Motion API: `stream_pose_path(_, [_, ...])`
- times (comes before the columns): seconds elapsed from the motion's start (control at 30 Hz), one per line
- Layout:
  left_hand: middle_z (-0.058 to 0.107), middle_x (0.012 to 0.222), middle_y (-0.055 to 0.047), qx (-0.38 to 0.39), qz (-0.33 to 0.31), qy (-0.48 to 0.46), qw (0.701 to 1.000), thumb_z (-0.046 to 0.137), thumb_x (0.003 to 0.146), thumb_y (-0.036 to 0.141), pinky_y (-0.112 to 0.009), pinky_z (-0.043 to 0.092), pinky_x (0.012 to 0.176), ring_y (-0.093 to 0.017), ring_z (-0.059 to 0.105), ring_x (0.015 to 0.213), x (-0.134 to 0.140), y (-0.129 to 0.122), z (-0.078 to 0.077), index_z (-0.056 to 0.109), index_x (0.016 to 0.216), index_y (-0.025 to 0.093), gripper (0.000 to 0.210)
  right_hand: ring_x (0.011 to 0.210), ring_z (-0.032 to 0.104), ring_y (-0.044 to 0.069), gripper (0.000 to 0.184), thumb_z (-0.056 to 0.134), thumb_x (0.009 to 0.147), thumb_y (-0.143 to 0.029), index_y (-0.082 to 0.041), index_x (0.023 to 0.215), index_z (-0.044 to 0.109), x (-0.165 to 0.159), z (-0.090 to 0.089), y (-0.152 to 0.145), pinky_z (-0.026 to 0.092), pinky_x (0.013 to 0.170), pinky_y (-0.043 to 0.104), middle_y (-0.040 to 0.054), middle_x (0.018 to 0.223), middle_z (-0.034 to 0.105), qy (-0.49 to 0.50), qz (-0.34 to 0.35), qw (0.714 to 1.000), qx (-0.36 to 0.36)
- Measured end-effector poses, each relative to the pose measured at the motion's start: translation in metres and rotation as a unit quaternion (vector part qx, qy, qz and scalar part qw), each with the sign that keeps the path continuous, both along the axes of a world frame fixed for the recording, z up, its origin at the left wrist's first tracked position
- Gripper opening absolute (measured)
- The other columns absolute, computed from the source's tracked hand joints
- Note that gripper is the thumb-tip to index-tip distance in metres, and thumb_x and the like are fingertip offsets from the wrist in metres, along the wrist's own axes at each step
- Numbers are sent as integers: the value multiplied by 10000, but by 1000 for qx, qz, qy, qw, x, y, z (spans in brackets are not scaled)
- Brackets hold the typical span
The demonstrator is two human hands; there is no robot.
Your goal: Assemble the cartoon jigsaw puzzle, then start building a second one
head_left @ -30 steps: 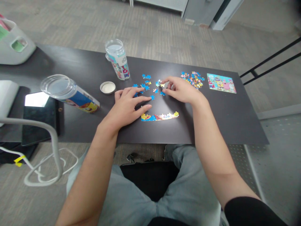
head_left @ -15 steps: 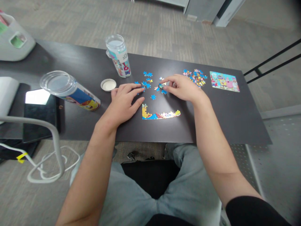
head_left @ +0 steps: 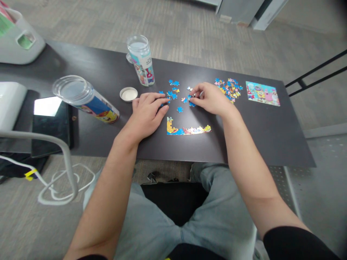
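Note:
My left hand point(head_left: 149, 113) lies flat on the dark table with its fingers spread, the fingertips at the edge of a loose group of blue puzzle pieces point(head_left: 172, 95). My right hand point(head_left: 210, 98) is pinched at thumb and forefinger around a puzzle piece, mostly hidden by the fingers, among a few loose pieces point(head_left: 184, 100). Between the hands a single blue piece point(head_left: 180, 109) lies alone. Nearer to me is a joined L-shaped strip of puzzle point(head_left: 187, 131), yellow at its left corner and blue and multicoloured along the bottom.
A heap of mixed pieces point(head_left: 230, 89) and a picture card point(head_left: 262, 94) lie at the right. Two clear-topped canisters point(head_left: 143, 66) point(head_left: 99, 104) and a round lid point(head_left: 128, 94) are at the left. Further left are a black tablet point(head_left: 50, 126) and a white bent tube point(head_left: 63, 148).
The whole view has shifted slightly, so the table sits a little further right and higher. My right fingers have closed in over the loose pieces; my left hand stays resting in place.

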State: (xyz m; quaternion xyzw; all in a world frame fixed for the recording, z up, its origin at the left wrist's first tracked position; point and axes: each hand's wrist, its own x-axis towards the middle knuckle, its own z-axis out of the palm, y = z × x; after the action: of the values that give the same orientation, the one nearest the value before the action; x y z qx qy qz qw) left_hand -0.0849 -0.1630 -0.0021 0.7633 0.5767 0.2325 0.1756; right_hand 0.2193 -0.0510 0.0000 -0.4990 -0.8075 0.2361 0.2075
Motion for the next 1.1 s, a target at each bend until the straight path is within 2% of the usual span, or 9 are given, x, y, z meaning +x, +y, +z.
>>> stream_pose_path(0.17, [768,1790,-120,-2,4,2,1000,500,1276,508,-723,409,1450,-429,577,1719,0,0,0,832,1621,368,500,944,698,260,235,964,969,-171,-267,1074,777,-1,1,-3,638,991,490,82,1165,812,34,-4,999,-10])
stream_pose_path(0.37, [771,1760,-121,-8,2,-2,1000,514,1267,501,-728,404,1455,-430,572,1703,0,0,1,817,1614,369,480,811,635,220,294,941,923,-175,-292,1045,701,-1,2,-6,575,838,420,-10,896,744,63,4,996,-56])
stream_pose_path(0.47, [771,1752,-125,-10,3,-6,1000,520,1261,497,-736,395,1462,-434,569,1699,1,0,2,822,1601,360,475,802,636,201,305,911,893,-167,-289,1115,742,-4,0,-6,551,811,398,-12,961,780,113,25,992,-49])
stream_pose_path(0.57, [762,1753,-130,-10,2,-12,1000,571,1237,478,-738,405,1464,-441,567,1702,1,-1,4,821,1609,349,466,794,633,194,332,888,934,-236,-280,1257,823,-9,1,-9,521,790,398,-5,1010,790,177,67,981,-51])
stream_pose_path(0.7, [731,1795,-128,-15,-10,-20,1000,623,1193,439,-733,397,1480,-440,561,1722,-2,-3,7,793,1651,343,498,837,657,216,200,919,1027,-381,-262,1171,847,-22,11,-21,527,821,409,12,961,779,212,121,966,-87])
stream_pose_path(0.9, [632,1890,-130,-35,-54,-18,998,868,1006,601,-716,344,1509,-462,512,1741,-11,-5,7,714,1733,360,781,841,701,225,166,888,1043,-340,-259,1172,823,-48,15,-41,546,842,398,1,938,824,188,174,958,-130])
stream_pose_path(1.1, [616,1892,-141,-38,-53,-16,998,872,984,573,-711,292,1531,-470,495,1755,-9,-5,7,686,1751,344,822,863,721,233,91,859,1005,-217,-264,1073,822,-58,11,-45,539,862,389,8,962,859,119,181,972,-90])
